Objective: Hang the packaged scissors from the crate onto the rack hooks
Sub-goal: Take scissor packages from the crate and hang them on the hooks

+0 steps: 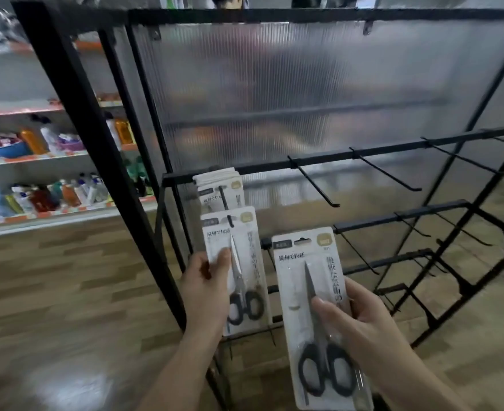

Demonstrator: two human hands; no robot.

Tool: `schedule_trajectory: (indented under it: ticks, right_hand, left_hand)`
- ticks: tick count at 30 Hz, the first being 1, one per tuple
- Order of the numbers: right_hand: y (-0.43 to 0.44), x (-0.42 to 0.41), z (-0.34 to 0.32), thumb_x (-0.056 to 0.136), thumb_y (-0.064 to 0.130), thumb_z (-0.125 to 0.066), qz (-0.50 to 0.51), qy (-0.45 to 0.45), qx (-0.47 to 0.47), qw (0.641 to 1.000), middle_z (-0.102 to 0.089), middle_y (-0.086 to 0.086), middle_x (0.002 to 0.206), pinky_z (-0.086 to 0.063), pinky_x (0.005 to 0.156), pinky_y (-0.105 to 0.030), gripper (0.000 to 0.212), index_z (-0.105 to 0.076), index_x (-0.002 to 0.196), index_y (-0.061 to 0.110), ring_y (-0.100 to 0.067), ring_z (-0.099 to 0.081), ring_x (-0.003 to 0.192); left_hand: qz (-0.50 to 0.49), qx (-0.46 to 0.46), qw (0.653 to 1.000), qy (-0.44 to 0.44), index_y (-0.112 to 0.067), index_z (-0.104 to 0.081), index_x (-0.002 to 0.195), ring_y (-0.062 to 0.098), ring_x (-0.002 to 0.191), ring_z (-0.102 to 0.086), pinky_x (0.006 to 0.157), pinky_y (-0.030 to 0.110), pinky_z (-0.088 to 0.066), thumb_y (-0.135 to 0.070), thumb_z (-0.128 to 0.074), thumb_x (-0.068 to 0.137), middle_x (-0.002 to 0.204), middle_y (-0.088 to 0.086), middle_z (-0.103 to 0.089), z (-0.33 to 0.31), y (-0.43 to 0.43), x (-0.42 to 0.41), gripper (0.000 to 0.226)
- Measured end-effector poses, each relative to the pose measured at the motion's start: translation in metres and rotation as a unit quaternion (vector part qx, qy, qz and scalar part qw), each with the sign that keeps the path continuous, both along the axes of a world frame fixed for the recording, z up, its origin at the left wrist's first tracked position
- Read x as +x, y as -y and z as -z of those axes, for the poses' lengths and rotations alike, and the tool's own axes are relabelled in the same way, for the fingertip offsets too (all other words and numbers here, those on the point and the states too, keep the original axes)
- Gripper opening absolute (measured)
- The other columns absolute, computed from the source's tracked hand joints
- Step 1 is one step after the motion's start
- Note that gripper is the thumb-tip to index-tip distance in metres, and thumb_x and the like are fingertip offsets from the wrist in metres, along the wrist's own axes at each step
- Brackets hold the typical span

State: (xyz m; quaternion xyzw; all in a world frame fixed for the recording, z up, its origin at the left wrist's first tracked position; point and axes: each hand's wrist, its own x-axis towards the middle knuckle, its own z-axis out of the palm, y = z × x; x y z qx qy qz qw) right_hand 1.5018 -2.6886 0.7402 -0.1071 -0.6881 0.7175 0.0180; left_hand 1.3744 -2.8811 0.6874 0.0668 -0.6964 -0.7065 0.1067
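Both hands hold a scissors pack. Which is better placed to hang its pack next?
Left. The left hand holds its scissors pack with the hang slot at the tip of the leftmost hook; the right hand holds the second pack lower, off any hook.

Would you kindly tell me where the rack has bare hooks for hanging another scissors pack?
The top bar's hooks right of the hung packs are bare, as are the lower bar's hooks. The leftmost hook is crowded: the left hand holds a pack at its tip.
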Motion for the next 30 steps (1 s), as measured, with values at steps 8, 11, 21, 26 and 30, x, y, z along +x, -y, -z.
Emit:
schedule_trajectory:
  ticks: [8,11,21,26,30]
  right_hand:
    - [0.037,-0.010,0.003,0.098,0.008,-0.062,0.009,-0.006,0.037,0.999,-0.077,-0.014,0.103,-0.057,0.086,-0.065,0.029,-0.077,0.100,0.033,-0.041,-0.073,0.095]
    - [0.046,-0.014,-0.001,0.098,0.008,-0.062,0.017,-0.008,0.028,0.999,-0.078,-0.013,0.102,-0.057,0.086,-0.065,0.026,-0.076,0.101,0.029,-0.038,-0.074,0.094]
    - [0.071,-0.040,-0.004,0.100,0.033,-0.059,-0.016,0.016,0.012,1.000,-0.077,-0.014,0.100,-0.060,0.083,-0.060,0.027,-0.065,0.116,0.012,-0.037,-0.075,0.089]
    - [0.075,-0.055,0.002,0.103,0.032,-0.056,-0.017,0.019,0.035,0.999,-0.078,-0.011,0.101,-0.061,0.083,-0.056,0.025,-0.066,0.115,0.014,-0.031,-0.076,0.089]
    - [0.080,-0.067,0.007,0.104,0.032,-0.056,-0.006,0.013,0.037,0.999,-0.077,-0.015,0.100,-0.060,0.085,-0.058,0.027,-0.065,0.113,0.008,-0.035,-0.076,0.090]
  left_hand:
    - [0.000,0.005,0.999,0.050,-0.017,-0.064,0.094,0.015,0.071,-0.063,0.064,0.032,-0.047,-0.047,-0.066,0.096,0.081,0.000,-0.068,-0.013,-0.003,-0.050,0.030]
    - [0.006,0.044,0.998,0.047,-0.020,-0.071,0.099,0.012,0.079,-0.071,0.064,0.028,-0.052,-0.043,-0.069,0.097,0.087,-0.003,-0.075,-0.016,-0.003,-0.066,0.023]
    - [0.069,-0.006,0.994,0.089,-0.023,-0.049,0.117,0.021,0.098,-0.068,0.084,0.043,-0.057,-0.045,-0.066,0.096,0.111,0.003,-0.068,-0.013,0.004,-0.079,0.035]
    - [0.091,-0.063,0.991,0.077,-0.029,-0.038,0.129,0.005,0.095,-0.056,0.088,0.034,-0.042,-0.047,-0.042,0.108,0.122,-0.002,-0.058,-0.017,0.016,-0.051,0.028]
    - [0.094,-0.086,0.991,0.041,-0.024,-0.037,0.148,0.018,0.123,-0.052,0.099,0.029,-0.035,-0.039,-0.033,0.112,0.141,-0.002,-0.054,-0.022,0.028,-0.028,0.039]
